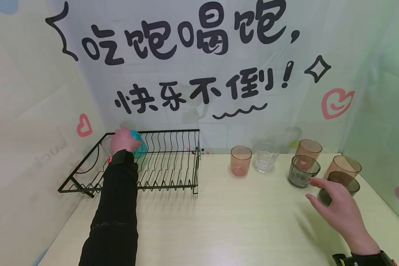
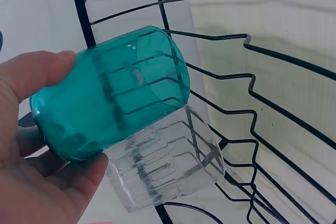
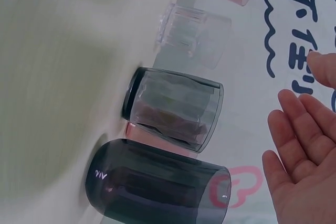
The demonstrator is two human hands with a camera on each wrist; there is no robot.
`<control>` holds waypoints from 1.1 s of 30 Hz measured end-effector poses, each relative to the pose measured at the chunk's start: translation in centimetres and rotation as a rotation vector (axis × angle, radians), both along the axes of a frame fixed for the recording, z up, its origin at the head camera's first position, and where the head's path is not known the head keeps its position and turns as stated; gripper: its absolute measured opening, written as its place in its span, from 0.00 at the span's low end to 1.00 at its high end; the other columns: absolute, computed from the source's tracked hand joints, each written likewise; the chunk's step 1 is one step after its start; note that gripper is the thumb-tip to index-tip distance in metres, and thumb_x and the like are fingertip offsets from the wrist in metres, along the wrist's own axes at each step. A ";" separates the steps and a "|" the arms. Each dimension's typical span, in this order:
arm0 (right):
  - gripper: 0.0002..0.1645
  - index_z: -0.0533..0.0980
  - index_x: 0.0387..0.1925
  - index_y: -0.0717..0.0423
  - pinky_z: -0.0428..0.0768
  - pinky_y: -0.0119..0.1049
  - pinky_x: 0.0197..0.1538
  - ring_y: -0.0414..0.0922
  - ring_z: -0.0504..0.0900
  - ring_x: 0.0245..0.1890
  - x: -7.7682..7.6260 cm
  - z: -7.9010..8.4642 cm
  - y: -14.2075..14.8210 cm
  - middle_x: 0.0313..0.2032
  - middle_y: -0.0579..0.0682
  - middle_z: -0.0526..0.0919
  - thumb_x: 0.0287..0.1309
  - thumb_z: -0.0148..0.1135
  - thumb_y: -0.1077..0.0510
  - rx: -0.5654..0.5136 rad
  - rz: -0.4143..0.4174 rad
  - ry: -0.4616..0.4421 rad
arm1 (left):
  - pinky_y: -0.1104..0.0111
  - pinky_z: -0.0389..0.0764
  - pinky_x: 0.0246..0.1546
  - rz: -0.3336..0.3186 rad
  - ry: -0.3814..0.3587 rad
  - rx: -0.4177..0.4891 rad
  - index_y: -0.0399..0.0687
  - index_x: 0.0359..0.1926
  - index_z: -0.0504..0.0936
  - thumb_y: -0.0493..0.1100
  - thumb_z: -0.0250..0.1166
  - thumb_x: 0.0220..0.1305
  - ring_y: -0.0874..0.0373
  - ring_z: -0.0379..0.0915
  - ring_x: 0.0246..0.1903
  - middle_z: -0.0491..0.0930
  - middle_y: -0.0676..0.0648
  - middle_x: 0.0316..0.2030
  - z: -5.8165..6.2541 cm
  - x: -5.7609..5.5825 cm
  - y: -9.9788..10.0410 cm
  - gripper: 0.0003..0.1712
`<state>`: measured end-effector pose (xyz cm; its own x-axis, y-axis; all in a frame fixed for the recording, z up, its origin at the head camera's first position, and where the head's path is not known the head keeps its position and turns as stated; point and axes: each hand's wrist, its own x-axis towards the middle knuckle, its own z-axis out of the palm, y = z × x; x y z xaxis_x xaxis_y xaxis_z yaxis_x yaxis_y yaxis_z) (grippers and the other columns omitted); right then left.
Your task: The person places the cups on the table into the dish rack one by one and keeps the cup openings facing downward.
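At the back left, my left hand [image 1: 123, 141] grips a teal see-through cup [image 2: 118, 95] by one end, thumb on one side and fingers on the other. The cup's far end is among the wires of a black dish rack [image 1: 167, 187]; whether it touches them I cannot tell. Beside it a clear cup [image 2: 168, 163] leans in the rack. On the right, my right hand [image 1: 344, 210] is empty, thumb and fingers apart. Nearest to it are a ribbed grey cup [image 3: 176, 108] and a darker, rounded grey cup [image 3: 157, 182], both upright on the table.
Behind the grey cups stand a pink cup [image 1: 308, 147] and an amber-pink cup [image 1: 344, 164]. Another pink cup [image 1: 241, 160] and a clear ribbed glass [image 1: 266, 159] stand right of the rack. A printed cloth [image 1: 203, 129] hangs behind the table [image 1: 212, 225].
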<state>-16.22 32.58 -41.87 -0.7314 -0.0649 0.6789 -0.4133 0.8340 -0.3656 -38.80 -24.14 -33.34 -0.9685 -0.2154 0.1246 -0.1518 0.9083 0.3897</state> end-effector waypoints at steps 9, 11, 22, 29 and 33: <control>0.31 0.80 0.51 0.61 0.58 0.18 0.53 0.34 0.71 0.48 0.2 -0.2 0.3 0.43 0.50 0.84 0.39 0.76 0.70 -0.006 -0.007 0.024 | 0.42 0.79 0.43 -0.001 -0.022 -0.004 0.25 0.57 0.69 0.46 0.67 0.60 0.29 0.70 0.50 0.71 0.24 0.53 -0.4 -0.5 0.0 0.32; 0.32 0.80 0.51 0.61 0.58 0.17 0.53 0.33 0.71 0.48 0.2 -0.3 0.4 0.44 0.46 0.84 0.39 0.76 0.70 -0.009 -0.010 0.025 | 0.42 0.79 0.43 -0.003 -0.020 -0.009 0.25 0.57 0.69 0.46 0.67 0.60 0.30 0.71 0.50 0.71 0.24 0.53 -0.6 -0.7 0.0 0.33; 0.32 0.79 0.52 0.60 0.56 0.17 0.54 0.40 0.72 0.48 0.5 -0.4 0.8 0.43 0.56 0.84 0.40 0.77 0.69 0.012 -0.029 0.006 | 0.42 0.72 0.56 -0.020 0.012 -0.030 0.21 0.62 0.65 0.44 0.65 0.65 0.30 0.63 0.59 0.66 0.22 0.59 -1.2 -0.8 0.5 0.35; 0.32 0.79 0.52 0.61 0.56 0.17 0.54 0.42 0.72 0.48 0.5 0.1 1.0 0.43 0.55 0.83 0.40 0.76 0.70 0.018 -0.027 0.017 | 0.42 0.72 0.55 -0.020 0.020 -0.020 0.21 0.61 0.66 0.48 0.66 0.64 0.30 0.64 0.58 0.66 0.21 0.58 -1.3 -1.0 0.2 0.37; 0.31 0.79 0.51 0.61 0.56 0.16 0.54 0.44 0.72 0.48 0.3 0.6 1.1 0.43 0.54 0.84 0.39 0.76 0.70 0.027 -0.023 0.030 | 0.42 0.74 0.52 -0.040 0.036 -0.003 0.22 0.58 0.68 0.51 0.67 0.63 0.29 0.67 0.54 0.68 0.22 0.55 -1.0 -1.1 0.1 0.38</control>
<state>-15.96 33.69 -41.30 -0.7125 -0.0671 0.6985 -0.4044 0.8527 -0.3306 -39.94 -24.07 -34.32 -0.9712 -0.1765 0.1600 -0.1017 0.9146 0.3913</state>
